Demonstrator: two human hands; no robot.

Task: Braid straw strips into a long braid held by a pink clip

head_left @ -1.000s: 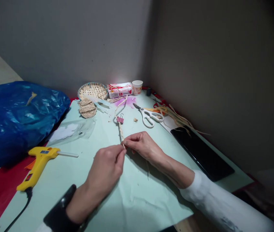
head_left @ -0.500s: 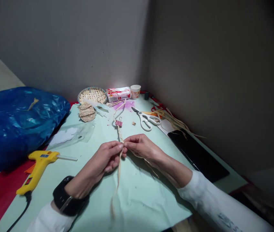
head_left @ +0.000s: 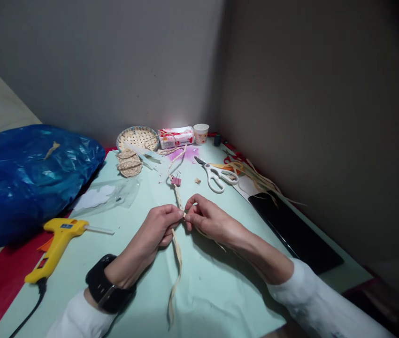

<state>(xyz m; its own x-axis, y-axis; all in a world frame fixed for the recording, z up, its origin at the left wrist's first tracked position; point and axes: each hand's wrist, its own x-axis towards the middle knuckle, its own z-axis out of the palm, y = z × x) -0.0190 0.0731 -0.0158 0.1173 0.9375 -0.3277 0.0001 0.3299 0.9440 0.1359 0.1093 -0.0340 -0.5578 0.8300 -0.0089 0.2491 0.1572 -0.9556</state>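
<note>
A thin pale braid [head_left: 179,199] of raffia-like strands runs from a pink binder clip [head_left: 176,180] towards me. My left hand [head_left: 162,225] pinches the braid's near end between thumb and forefinger. Facing it, my right hand [head_left: 208,218] is closed with its fingertips on the same spot. One loose strand [head_left: 176,263] hangs below my left hand and trails over the green sheet. Other strands [head_left: 217,243] pass under my right hand, partly hidden by it. Beyond the clip, a finished stretch of braid curls away.
White-handled scissors [head_left: 217,178] lie beyond my right hand, near loose strands [head_left: 256,176] and a black flat object [head_left: 294,232]. On the left are a yellow glue gun [head_left: 57,246], a clear plastic bag [head_left: 125,192] and a blue bag [head_left: 34,183]. A woven basket [head_left: 138,138] and paper cup [head_left: 201,134] stand behind.
The view has shifted slightly. My right fingers have lifted and spread a little at the braid's end, and the loose strand below my left hand has swung into a new curve.
</note>
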